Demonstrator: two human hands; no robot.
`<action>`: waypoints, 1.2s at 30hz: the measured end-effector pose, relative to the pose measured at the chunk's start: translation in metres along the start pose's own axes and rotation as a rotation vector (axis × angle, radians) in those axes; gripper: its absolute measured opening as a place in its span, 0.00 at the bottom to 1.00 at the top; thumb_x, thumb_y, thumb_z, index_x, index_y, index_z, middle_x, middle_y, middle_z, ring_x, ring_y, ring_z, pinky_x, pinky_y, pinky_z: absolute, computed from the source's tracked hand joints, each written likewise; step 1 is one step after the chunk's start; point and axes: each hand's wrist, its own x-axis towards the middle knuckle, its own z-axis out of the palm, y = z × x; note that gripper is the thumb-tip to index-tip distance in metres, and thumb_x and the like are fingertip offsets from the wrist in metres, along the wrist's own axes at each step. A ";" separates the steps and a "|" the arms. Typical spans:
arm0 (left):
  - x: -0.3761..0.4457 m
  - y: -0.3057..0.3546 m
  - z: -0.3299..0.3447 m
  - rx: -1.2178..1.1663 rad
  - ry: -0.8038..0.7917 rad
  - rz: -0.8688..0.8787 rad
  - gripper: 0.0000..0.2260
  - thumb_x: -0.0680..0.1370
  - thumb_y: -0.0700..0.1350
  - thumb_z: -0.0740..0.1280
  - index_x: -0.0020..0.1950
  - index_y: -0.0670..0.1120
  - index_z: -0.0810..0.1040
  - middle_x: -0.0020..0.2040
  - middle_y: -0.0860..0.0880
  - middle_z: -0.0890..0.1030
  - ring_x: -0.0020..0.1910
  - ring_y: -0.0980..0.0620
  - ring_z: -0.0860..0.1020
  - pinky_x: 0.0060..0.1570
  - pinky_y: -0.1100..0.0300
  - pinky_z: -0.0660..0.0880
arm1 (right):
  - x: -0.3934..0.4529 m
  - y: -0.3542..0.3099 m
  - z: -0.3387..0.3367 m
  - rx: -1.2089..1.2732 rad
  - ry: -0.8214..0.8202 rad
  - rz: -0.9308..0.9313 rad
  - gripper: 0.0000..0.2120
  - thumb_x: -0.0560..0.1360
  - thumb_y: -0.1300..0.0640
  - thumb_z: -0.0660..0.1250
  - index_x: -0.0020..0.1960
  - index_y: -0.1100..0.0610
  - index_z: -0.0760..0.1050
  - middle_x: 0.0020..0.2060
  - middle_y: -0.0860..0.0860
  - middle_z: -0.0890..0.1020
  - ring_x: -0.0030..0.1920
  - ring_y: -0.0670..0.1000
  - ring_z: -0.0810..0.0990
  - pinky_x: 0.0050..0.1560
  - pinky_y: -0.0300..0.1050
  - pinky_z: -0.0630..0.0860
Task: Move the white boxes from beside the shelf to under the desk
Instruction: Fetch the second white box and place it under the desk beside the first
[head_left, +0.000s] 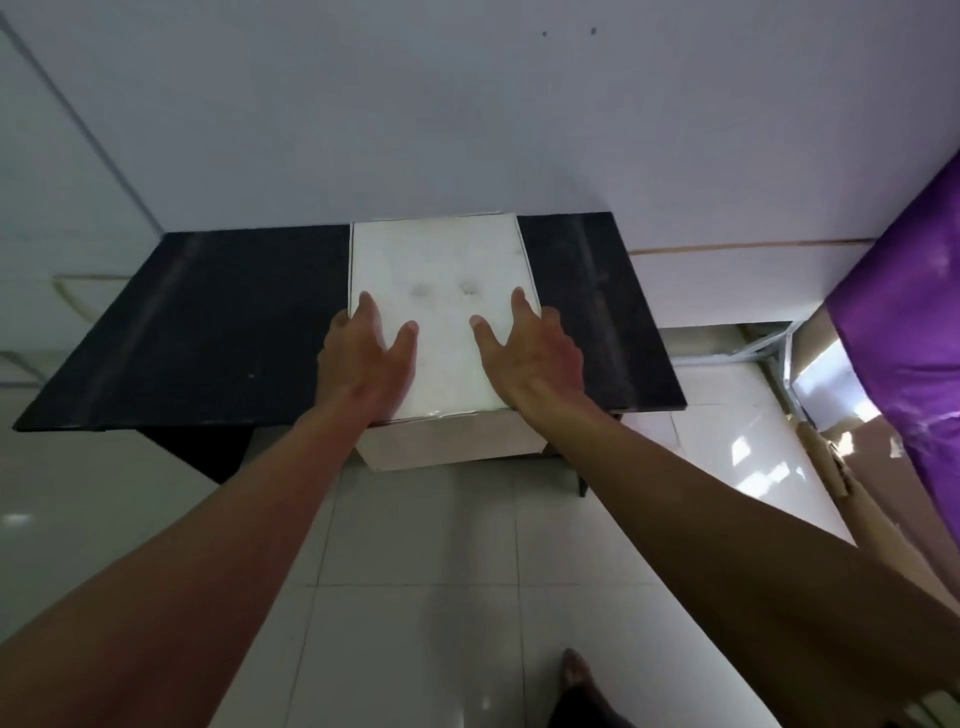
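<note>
You find no readable text, label, brand or number anywhere: the white box (441, 291) under your hands bears only two smudges.

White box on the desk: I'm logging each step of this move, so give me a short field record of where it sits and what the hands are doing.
box: white box, lying on the black desk, its front end overhanging the desk's near edge
left hand: left hand flat on the box's top, fingers spread over the left edge
right hand: right hand flat on the top, at the right edge
box marks: two faint smudges on the top
under desk: hidden from this view
floor: pale tiles
right side: purple cloth
</note>
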 end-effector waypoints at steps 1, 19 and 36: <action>0.002 -0.010 -0.003 0.002 0.009 0.003 0.19 0.78 0.58 0.60 0.56 0.42 0.68 0.49 0.43 0.74 0.47 0.42 0.73 0.45 0.51 0.70 | 0.000 -0.007 0.008 -0.004 -0.010 -0.003 0.33 0.80 0.34 0.53 0.79 0.50 0.54 0.71 0.58 0.67 0.61 0.60 0.76 0.58 0.53 0.73; 0.055 -0.215 -0.047 -0.061 -0.085 -0.051 0.30 0.77 0.62 0.58 0.72 0.43 0.64 0.65 0.39 0.73 0.63 0.39 0.73 0.60 0.40 0.73 | -0.023 -0.152 0.152 -0.061 -0.052 0.073 0.33 0.80 0.34 0.52 0.79 0.49 0.54 0.72 0.57 0.66 0.60 0.59 0.77 0.56 0.51 0.73; -0.024 -0.371 -0.091 -0.092 -0.226 -0.026 0.28 0.77 0.59 0.62 0.70 0.42 0.66 0.63 0.38 0.74 0.62 0.38 0.73 0.58 0.43 0.73 | -0.161 -0.218 0.267 -0.065 -0.041 0.202 0.32 0.78 0.34 0.54 0.76 0.49 0.58 0.66 0.57 0.71 0.55 0.61 0.78 0.50 0.51 0.73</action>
